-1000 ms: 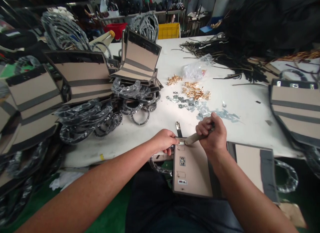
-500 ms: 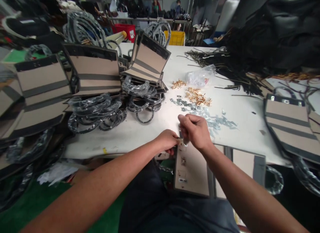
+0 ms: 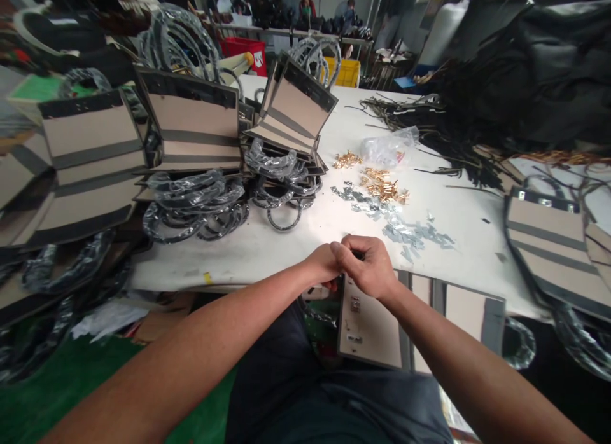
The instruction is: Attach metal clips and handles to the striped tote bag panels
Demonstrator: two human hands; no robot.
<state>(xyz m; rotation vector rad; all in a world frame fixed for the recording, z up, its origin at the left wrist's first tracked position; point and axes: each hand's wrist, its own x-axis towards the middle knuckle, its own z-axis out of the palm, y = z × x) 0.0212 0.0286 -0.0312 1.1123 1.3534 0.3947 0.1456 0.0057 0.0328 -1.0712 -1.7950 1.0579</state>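
A beige bag panel (image 3: 375,329) with dark edging lies in front of me at the table's front edge, its left part jutting toward my lap. Small metal fittings (image 3: 354,304) sit along its left border. My left hand (image 3: 326,264) is closed at the panel's far left corner, its fingers curled by the edge. Against it, my right hand (image 3: 366,264) is closed over the same corner; what it grips is hidden by the fingers. A plastic-wrapped handle (image 3: 519,343) sticks out at the panel's right end.
Beyond my hands lie flat silver metal pieces (image 3: 415,233) and gold-coloured fittings (image 3: 384,186), near a clear plastic bag (image 3: 391,146). Stacked bag panels (image 3: 195,126) with wrapped handles (image 3: 195,196) fill the left. Another bag panel (image 3: 548,234) lies right, below dark cords (image 3: 458,138).
My right hand has come down and turned inward, closing against my left hand over the panel corner. The view has shifted slightly, so the table things appear further right.
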